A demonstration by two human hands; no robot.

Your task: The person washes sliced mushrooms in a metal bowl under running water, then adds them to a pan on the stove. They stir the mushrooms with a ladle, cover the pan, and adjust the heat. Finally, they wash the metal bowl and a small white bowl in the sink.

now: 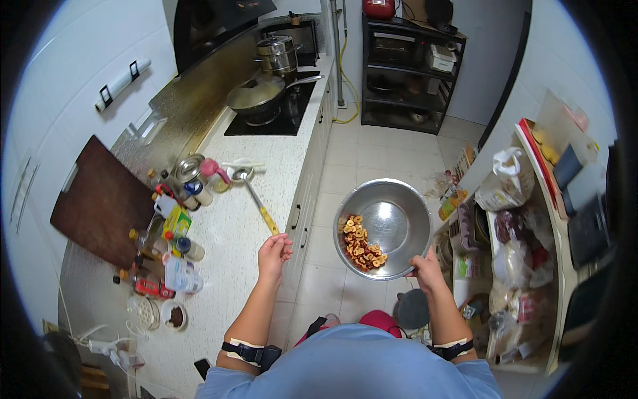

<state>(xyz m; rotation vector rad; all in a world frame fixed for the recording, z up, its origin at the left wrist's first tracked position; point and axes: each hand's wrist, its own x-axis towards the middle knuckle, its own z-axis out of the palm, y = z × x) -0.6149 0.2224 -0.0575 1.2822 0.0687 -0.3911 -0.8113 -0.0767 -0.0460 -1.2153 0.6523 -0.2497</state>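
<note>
My right hand point(427, 272) grips the near right rim of a large stainless steel bowl point(406, 214), held over the floor beside the counter. Sliced reddish-brown rings, apparently dried jujube point(363, 247), lie along the bowl's left side. My left hand point(273, 257) is at the counter's edge with its fingers loosely curled. Its fingertips meet the handle end of a metal ladle point(256, 202) with a yellow patterned grip; whether they hold it cannot be told. The ladle's head rests on a small light-coloured dish at the counter's back.
Bottles and jars point(189, 249) crowd the counter's wall side, near a dark cutting board point(102, 204). A lidded wok point(256, 97) and a steamer pot point(276, 55) stand on the cooktop. Bagged goods fill the right shelf point(563, 299). A grey stool-like object point(413, 309) stands near my legs.
</note>
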